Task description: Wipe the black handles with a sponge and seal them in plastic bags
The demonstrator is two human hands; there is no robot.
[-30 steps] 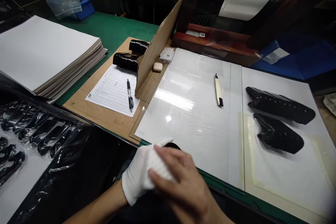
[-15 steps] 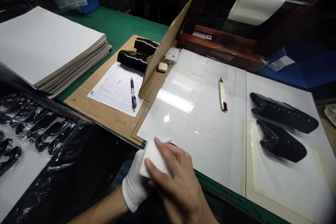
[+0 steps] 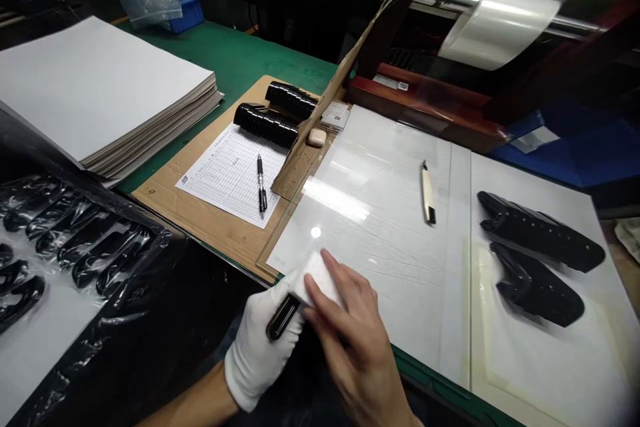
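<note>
In a white glove, my left hand is closed around a glossy black part, whose rounded end shows between thumb and fingers. The rest of it is hidden. My bare right hand pinches a folded white wiping cloth and presses it over the upper end of the black part. Both hands meet at the front edge of the table, before a clear sheet over white paper. A cream-handled cutter knife lies on that sheet.
Two black perforated parts lie at the right. Left of the cardboard divider are a printed form, a pen and black curved parts. A paper stack and bagged black parts are further left. A film roll hangs behind.
The right hand and cloth have shifted slightly up and right along the part. The black part's rounded end now shows in the gloved hand. The view has tilted slightly.
</note>
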